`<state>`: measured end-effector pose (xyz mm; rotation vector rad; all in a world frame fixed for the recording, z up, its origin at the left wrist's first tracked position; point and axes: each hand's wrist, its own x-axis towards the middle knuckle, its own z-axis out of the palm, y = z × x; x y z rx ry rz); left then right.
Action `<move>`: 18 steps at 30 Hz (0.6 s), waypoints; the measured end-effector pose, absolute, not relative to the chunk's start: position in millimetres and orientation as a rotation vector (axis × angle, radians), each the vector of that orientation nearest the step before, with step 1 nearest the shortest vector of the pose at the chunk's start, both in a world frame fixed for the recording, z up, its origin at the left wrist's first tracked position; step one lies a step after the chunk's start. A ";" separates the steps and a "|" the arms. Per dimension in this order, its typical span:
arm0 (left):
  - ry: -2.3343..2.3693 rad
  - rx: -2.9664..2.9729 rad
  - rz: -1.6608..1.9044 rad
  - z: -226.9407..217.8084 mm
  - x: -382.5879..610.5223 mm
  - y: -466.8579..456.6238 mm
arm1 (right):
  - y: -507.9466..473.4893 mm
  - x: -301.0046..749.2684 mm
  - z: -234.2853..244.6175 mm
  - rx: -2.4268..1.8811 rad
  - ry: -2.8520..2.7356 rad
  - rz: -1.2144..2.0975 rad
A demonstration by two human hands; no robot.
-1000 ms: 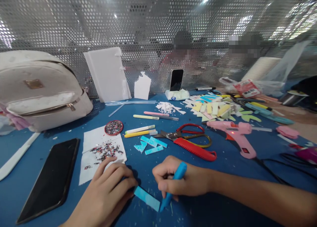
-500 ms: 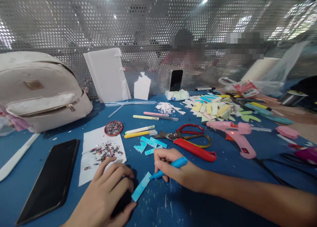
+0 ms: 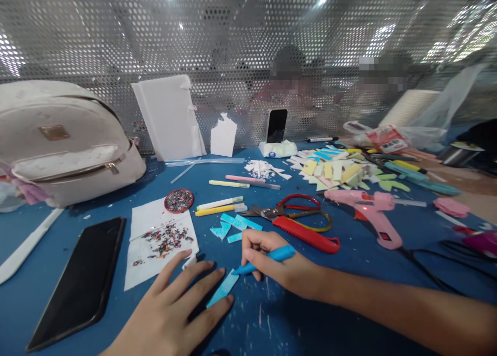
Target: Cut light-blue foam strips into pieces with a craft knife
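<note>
My right hand (image 3: 274,257) is closed around a blue marker (image 3: 282,253), its tip at the upper end of a light blue strip (image 3: 225,286). On the blue table, fingers spread, lies my left hand (image 3: 182,299); its fingertips are around the strip and hide part of its lower end. Several more blue pieces (image 3: 235,222) lie just beyond my right hand. Close behind my left hand is a white paper sheet (image 3: 135,263) with dark coloured bits (image 3: 166,239) scattered over it and a round red-rimmed dish (image 3: 178,201) at its top edge.
At left are a black phone (image 3: 77,283) and a pale backpack (image 3: 70,144). Scissors (image 3: 303,208), a red-handled cutter (image 3: 306,236) and a pink glue gun (image 3: 368,208) with a cable lie right of centre. Pens (image 3: 219,209) and a paper-strip pile (image 3: 334,169) lie farther back.
My left hand has moved right and spread its fingers around the blue strip. The marker tip has shifted slightly up and left along the strip's upper end.
</note>
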<state>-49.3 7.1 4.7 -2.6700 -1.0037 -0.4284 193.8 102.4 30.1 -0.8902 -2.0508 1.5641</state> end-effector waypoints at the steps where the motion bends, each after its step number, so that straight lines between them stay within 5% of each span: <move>1: -1.001 -2.671 -0.447 4.5 -49.0 7.7 | 102.5 193.6 29.5 -0.885 -2.042 1.566; 18: -0.946 -2.640 -0.621 -0.4 -46.4 11.1 | 106.2 194.1 25.9 -0.877 -2.042 1.624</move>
